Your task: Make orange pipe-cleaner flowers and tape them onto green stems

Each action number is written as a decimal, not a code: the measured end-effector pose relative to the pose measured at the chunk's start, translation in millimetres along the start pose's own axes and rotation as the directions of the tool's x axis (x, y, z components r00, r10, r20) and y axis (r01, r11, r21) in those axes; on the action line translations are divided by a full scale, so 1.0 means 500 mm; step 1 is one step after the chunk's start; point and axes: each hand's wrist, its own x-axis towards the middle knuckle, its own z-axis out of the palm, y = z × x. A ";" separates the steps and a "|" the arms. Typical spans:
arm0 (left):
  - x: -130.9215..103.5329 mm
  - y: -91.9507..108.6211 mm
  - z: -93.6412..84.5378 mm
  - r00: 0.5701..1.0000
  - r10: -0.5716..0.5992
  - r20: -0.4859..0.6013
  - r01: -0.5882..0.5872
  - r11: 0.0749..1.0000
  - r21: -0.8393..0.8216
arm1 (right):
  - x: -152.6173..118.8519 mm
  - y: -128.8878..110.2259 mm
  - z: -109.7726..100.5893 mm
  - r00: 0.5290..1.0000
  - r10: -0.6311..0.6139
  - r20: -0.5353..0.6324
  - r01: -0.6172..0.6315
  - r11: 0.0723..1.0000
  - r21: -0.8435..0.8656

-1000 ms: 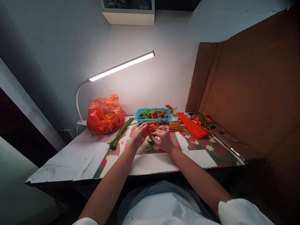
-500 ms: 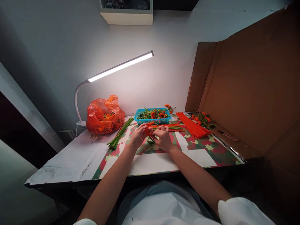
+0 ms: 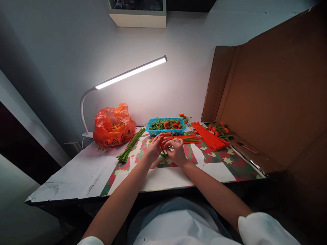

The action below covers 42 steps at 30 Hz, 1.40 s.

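Observation:
Above the middle of the table, my left hand is closed around an orange pipe cleaner, part of which shows beyond the fingertips. My right hand meets it from the other side, thumb and fingers pinched at the same piece. A short green stem sticks up between the hands. Below them lies a green ring-shaped roll, mostly covered by the fingers. Just behind the hands, red and green pipe cleaners lie flat on the table. How the held piece is bent is hidden by my fingers.
A blue basket holds green stems with orange flower heads. Left of it are a tied green bundle and an orange plastic bag. Red pipe cleaners and more flowers lie right, beside cardboard. A lamp shines overhead.
The orange loop that hung between my hands has shrunk from view behind the fingers. My right hand's fingers have shifted and curled more; both hands stay at the same spot.

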 end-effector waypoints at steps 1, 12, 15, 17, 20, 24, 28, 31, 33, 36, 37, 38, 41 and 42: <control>0.000 0.001 0.000 1.000 -0.002 -0.008 0.002 1.000 0.005 | 0.000 -0.002 -0.001 1.000 0.000 -0.004 0.000 1.000 0.019; 0.002 0.004 -0.025 0.990 -0.142 0.014 0.132 0.948 0.289 | 0.026 0.020 -0.033 0.998 0.047 0.034 -0.049 0.998 0.046; 0.001 0.005 -0.034 0.969 -0.241 0.053 0.212 0.921 0.326 | 0.028 0.025 -0.032 0.987 0.037 0.157 -0.052 0.994 0.093; -0.001 0.009 -0.034 0.954 -0.294 0.057 0.259 0.906 0.335 | 0.028 0.026 -0.032 0.982 0.026 0.187 -0.047 0.993 0.111; -0.004 0.021 -0.028 0.933 -0.360 0.022 0.332 0.881 0.337 | 0.030 0.028 -0.033 0.985 0.064 0.158 -0.083 0.990 0.112; -0.007 0.039 -0.022 0.938 -0.332 -0.096 0.340 0.838 0.426 | 0.035 0.043 -0.033 0.975 0.217 0.039 -0.220 0.966 0.137; -0.008 0.044 -0.023 0.960 -0.213 -0.181 0.278 0.805 0.524 | 0.036 0.057 -0.027 0.937 0.350 0.013 -0.347 0.920 0.180; -0.007 0.041 -0.023 0.975 -0.114 -0.193 0.201 0.821 0.535 | 0.034 0.061 -0.020 0.927 0.374 0.034 -0.374 0.912 0.170; -0.005 0.039 -0.023 0.981 -0.048 -0.189 0.142 0.840 0.524 | 0.034 0.061 -0.018 0.928 0.370 0.035 -0.371 0.915 0.158; 0.000 0.038 -0.026 0.973 0.062 -0.223 0.059 0.866 0.497 | 0.036 0.062 -0.019 0.926 0.378 0.019 -0.375 0.910 0.176; 0.002 0.039 -0.027 0.965 0.092 -0.245 0.040 0.873 0.486 | 0.036 0.063 -0.020 0.922 0.386 0.015 -0.382 0.904 0.193; 0.004 0.040 -0.028 0.956 0.115 -0.269 0.028 0.879 0.477 | 0.037 0.063 -0.022 0.918 0.395 0.011 -0.389 0.897 0.212; 0.009 0.043 -0.031 0.928 0.167 -0.332 0.004 0.889 0.458 | 0.040 0.062 -0.025 0.906 0.424 -0.012 -0.406 0.875 0.263; 0.011 0.044 -0.032 0.917 0.193 -0.349 -0.013 0.889 0.458 | 0.041 0.061 -0.026 0.900 0.435 -0.030 -0.411 0.869 0.275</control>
